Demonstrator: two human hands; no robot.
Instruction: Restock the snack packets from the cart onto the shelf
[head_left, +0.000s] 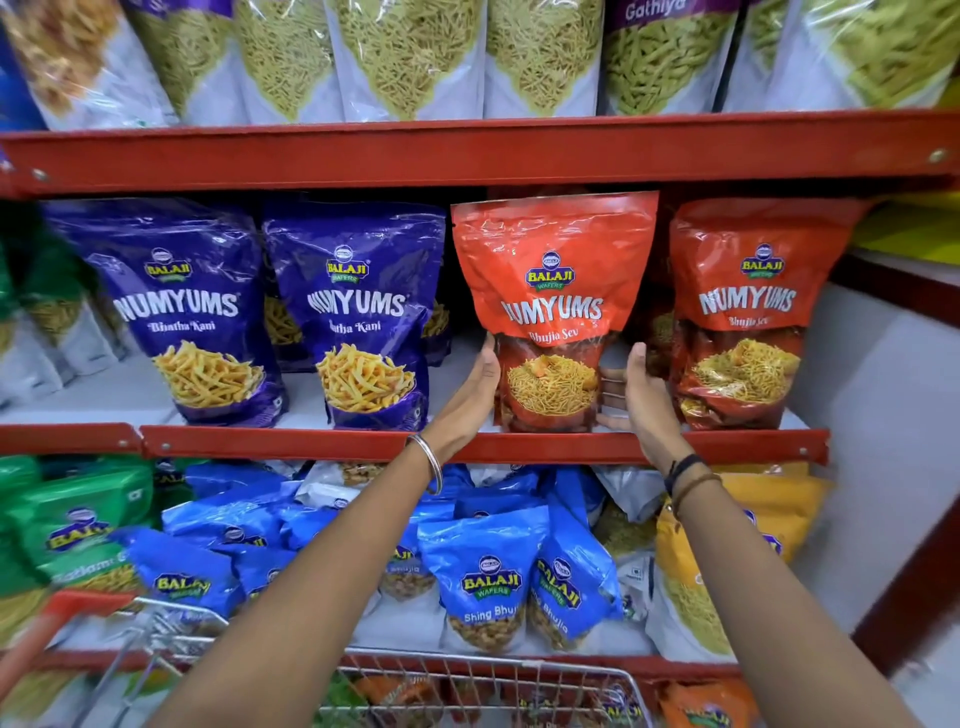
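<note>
Left hand (475, 384) and right hand (641, 395) press straight fingers against the red packet (553, 312). It's on the shelf (311, 446); the cart (483, 670) holds more.

Both bare forearms extended, left from 7 o'clock, right from 5. Left hand (475, 384): palm against glossy red plastic snack packet (553, 291), thumb up, fingers hidden. Right hand (644, 395): fingers straight, thumb up, at packet's 3 o'clock.

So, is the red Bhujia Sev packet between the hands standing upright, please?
Upright: the red Bhujia Sev packet stands on its base at the shelf edge, label level, left hand and right hand flanking its sides.
</note>
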